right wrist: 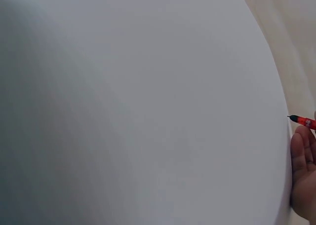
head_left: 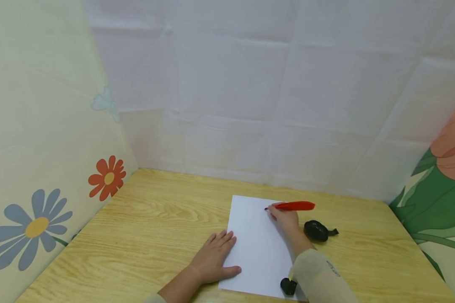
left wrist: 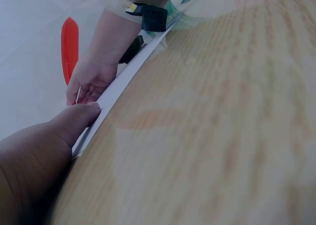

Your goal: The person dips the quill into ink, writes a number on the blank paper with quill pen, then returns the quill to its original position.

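Gripping a red pen (head_left: 295,205) near the white sheet's (head_left: 255,248) far edge, the right hand (head_left: 286,219) writes; left hand (head_left: 212,256) (fingers flat) presses its left edge on the wooden table (head_left: 151,227)

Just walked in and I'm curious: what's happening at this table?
A person sits at a wooden table with a white sheet in front of them. The left hand lies flat on the sheet's left edge. The right hand grips a red pen, its tip near the sheet's top. The sheet looks blank. A black object lies beside the right hand.
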The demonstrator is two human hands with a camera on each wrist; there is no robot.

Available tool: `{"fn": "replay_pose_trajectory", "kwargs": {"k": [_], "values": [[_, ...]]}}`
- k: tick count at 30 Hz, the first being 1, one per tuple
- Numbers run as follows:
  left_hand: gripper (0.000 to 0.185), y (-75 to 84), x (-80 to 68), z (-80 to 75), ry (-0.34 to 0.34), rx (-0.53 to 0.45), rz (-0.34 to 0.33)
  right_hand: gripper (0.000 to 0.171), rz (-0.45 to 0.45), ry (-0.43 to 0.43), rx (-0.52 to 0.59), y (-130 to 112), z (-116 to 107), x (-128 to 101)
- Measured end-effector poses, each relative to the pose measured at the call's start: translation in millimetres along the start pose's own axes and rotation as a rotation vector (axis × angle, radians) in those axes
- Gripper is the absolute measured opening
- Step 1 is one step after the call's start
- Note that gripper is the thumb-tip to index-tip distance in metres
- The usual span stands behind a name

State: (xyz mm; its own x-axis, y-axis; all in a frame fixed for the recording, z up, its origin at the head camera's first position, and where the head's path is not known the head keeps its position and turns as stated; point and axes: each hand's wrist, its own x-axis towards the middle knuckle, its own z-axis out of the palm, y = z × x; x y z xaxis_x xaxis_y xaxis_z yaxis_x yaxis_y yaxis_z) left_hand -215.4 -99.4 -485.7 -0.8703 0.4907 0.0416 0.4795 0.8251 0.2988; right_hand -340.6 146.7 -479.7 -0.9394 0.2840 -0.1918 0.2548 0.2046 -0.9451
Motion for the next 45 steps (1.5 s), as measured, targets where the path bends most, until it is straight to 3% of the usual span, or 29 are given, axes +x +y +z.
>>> {"fn": "replay_pose_trajectory", "kwargs": {"k": [9,29,37,45], "values": [[0.086,-1.0,-1.3,1.3,0.006,-0.012,0.010,0.045,0.006,-0.017,-0.035,-0.5,-1.6,-1.5],[0.085,0.0,-0.6,-0.4,0.000,-0.005,-0.003,0.039,0.018,-0.042,-0.007,-2.2,2.3,-4.6],[0.085,-2.5,-1.2,1.9,0.033,-0.017,0.022,0.040,0.041,-0.063,-0.008,-3.9,3.0,-5.0],[0.085,-0.7,-1.5,-1.3,0.008,-0.012,0.010,0.039,0.027,-0.057,-0.006,-5.1,4.3,-7.1]]}}
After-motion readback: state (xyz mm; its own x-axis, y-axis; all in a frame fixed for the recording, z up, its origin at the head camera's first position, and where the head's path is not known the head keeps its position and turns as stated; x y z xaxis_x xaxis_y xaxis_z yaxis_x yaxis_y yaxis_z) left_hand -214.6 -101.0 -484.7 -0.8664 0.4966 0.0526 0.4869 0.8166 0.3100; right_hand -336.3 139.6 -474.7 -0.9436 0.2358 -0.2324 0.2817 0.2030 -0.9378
